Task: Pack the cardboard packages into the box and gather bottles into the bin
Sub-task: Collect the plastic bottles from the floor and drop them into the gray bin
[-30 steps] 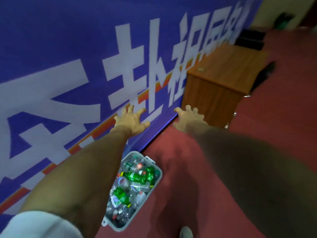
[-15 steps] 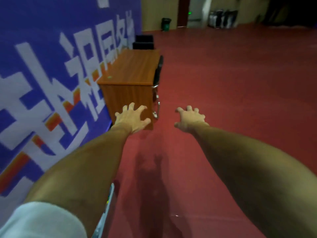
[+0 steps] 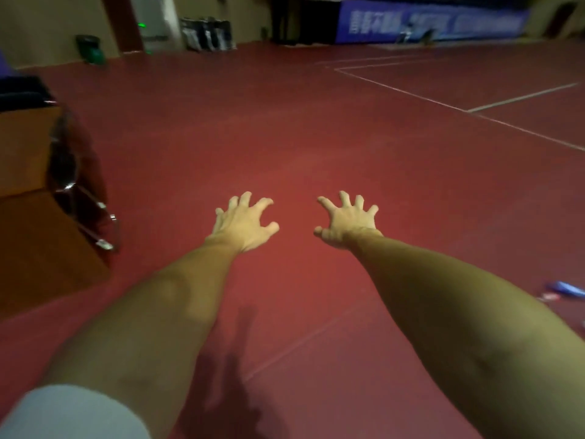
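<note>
Far left, bottom corner, there's a bit of white sleeve on the person's left arm. Above that sits a wooden desk, right up against the left edge of the view. A chair with a shiny chrome frame is tucked in just beside the desk, pretty blurry. Way back by the far wall there's a small green trash can, and a bit right of it a row of dark cases stands on the floor.

Both bare arms are stretched out forward over the red sports floor. The left hand is palm down, fingers spread wide and a little clawed at the tips, holding nothing. The right hand is just beside it with a gap between them. It's in the same pose: fingers fanned out, slightly hooked, nothing in it. Neither hand touches anything. A dark shadow falls on the floor between the forearms.

Further right, white court lines cross the floor, and a blue banner runs along the back wall. At the right edge, near the right forearm, a small blue thing lies on the floor, too blurry to tell if it's a bottle.

The bin and the box are out of this view, so their place can't be told.
</note>
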`<state>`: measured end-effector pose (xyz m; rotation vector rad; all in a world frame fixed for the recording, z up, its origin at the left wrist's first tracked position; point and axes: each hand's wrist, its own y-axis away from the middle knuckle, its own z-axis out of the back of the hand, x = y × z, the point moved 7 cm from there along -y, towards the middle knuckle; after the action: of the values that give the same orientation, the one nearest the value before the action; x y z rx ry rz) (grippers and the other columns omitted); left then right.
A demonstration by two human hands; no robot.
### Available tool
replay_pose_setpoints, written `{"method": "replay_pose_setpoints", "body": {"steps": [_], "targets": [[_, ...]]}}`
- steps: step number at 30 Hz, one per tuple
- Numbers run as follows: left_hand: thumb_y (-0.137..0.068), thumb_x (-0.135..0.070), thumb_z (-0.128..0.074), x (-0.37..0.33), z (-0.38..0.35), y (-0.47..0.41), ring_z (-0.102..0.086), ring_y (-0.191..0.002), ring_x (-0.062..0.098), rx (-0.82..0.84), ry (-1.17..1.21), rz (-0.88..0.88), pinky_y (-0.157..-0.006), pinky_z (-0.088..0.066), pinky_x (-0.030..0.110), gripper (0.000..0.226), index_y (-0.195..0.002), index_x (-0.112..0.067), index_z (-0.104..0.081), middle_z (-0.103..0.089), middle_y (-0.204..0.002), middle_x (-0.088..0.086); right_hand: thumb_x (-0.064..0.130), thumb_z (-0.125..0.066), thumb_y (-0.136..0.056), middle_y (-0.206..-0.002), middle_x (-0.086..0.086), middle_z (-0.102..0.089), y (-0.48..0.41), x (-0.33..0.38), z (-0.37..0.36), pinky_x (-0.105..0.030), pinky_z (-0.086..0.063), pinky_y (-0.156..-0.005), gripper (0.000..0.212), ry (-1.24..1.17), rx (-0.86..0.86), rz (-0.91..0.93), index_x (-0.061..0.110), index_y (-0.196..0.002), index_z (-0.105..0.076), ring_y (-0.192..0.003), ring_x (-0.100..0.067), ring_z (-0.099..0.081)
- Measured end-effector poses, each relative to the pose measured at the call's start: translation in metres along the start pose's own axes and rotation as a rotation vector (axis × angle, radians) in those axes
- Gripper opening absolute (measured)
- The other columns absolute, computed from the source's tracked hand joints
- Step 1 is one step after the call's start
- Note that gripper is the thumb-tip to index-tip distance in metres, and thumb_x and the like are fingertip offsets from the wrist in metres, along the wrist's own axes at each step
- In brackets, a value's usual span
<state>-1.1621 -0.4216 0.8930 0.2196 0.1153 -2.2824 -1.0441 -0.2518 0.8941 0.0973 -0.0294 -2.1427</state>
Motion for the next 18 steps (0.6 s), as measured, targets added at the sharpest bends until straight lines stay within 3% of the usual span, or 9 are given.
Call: {"method": "replay_pose_setpoints", "body": {"steps": [3, 6, 18], "targets": [[-0.091, -0.056, -0.046, -0.101, -0.033, -0.028, -0.018, -0.147, 0.031, 0.061, -0.01, -0.131, -0.114, -0.024, 0.06, 0.059, -0.148, -0.043, -0.034, -0.02, -0.162, 0.008, 0.069, -0.049, -0.089, -0.166, -0.008, -0.003, 0.014, -0.101, -0.018, -0.07, -0.013, -0.111, 0.088, 0.03, -0.002, -0.108, 0.043, -0.156, 0.001, -0.149, -0.043, -0.005], [-0.091, -0.055, -0.046, -0.181, -0.059, -0.056, -0.016, -0.148, 0.031, 0.096, -0.027, -0.252, -0.114, -0.024, 0.06, 0.059, -0.148, -0.042, -0.033, -0.019, -0.162, 0.008, 0.07, -0.052, -0.087, -0.166, -0.007, 0.001, 0.024, -0.183, -0.035, -0.071, -0.013, -0.111, 0.094, 0.019, 0.022, -0.218, 0.043, -0.156, 0.006, -0.149, -0.044, -0.002], [-0.092, -0.054, -0.047, -0.504, -0.157, -0.177, -0.008, -0.15, 0.033, 0.196, -0.063, -0.659, -0.114, -0.02, 0.063, 0.06, -0.149, -0.043, -0.03, -0.012, -0.164, 0.007, 0.068, -0.046, -0.089, -0.165, -0.006, -0.002, 0.034, -0.491, -0.082, -0.067, -0.021, -0.11, 0.086, -0.018, 0.054, -0.654, 0.044, -0.156, 0.003, -0.147, -0.042, -0.009]]}}
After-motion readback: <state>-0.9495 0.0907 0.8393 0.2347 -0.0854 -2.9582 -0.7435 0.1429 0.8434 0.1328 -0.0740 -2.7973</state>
